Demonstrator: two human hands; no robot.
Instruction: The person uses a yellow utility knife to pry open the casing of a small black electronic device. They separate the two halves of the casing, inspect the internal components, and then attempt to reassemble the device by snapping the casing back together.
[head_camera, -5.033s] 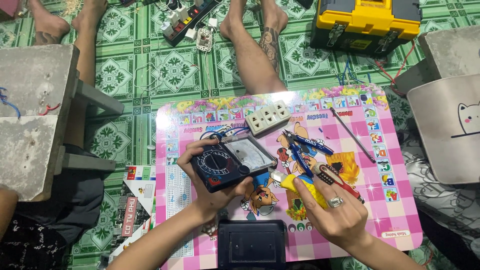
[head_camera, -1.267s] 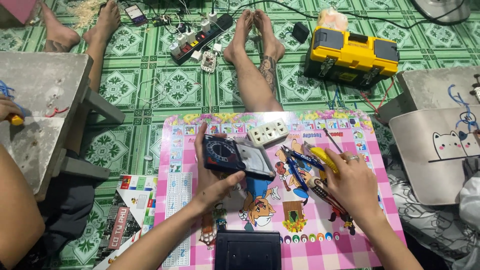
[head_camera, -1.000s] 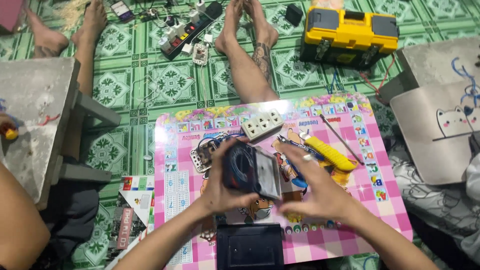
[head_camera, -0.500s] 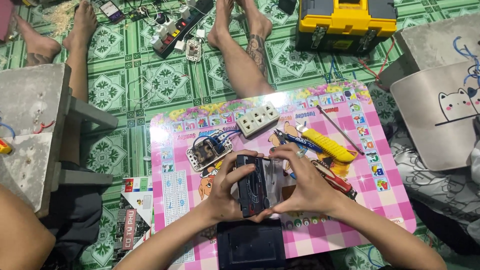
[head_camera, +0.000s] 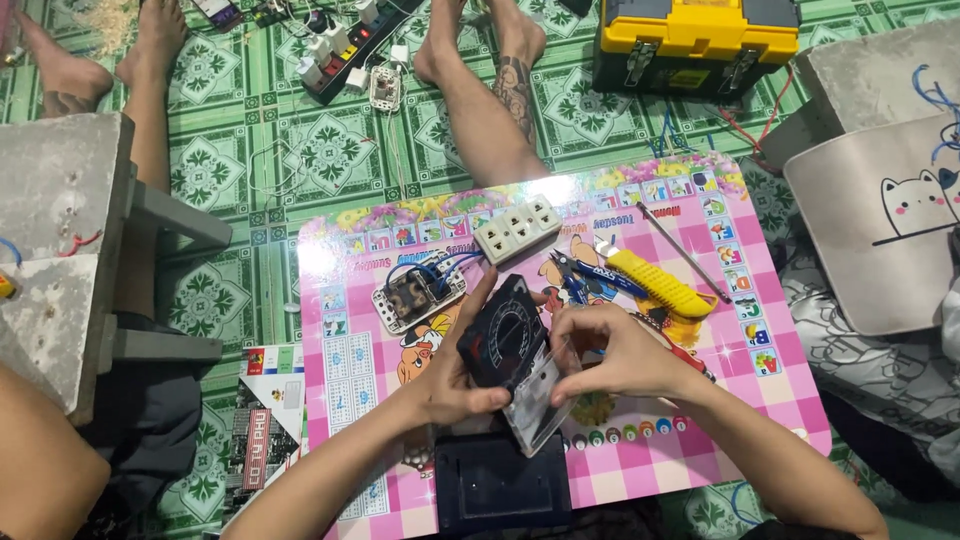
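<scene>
Nearest the camera, a dark flat case (head_camera: 503, 482) lies at the near edge of the pink child's table (head_camera: 760, 400). Just above it, both hands meet over the middle of the table around a black multimeter (head_camera: 503, 335). The left hand (head_camera: 447, 372) cups the meter from below and from the left, its thumb lying along the lower edge and its fingers curled up behind the body, clamped on it. The right hand (head_camera: 612, 350) comes in from the right, its fingertips pinched together at the meter's right edge where a clear plastic cover (head_camera: 540, 400) hangs down toward the near edge. The meter is held off the table, tilted, its long axis running from lower left to upper right, its dial face turned up toward the camera and its top end pointing away toward the far right.

Just beyond the left hand lies an opened socket with blue wires (head_camera: 418, 293). Beyond the right hand lie blue-handled pliers (head_camera: 590, 280) and a yellow utility knife (head_camera: 655, 285), with a thin screwdriver (head_camera: 685, 252) beside it. Farther back sits a white multi-outlet socket (head_camera: 517, 228). Past the table, another person's bare legs (head_camera: 490, 110) rest on the green patterned mat, and a yellow and black toolbox (head_camera: 695, 45) stands at the far right.
</scene>
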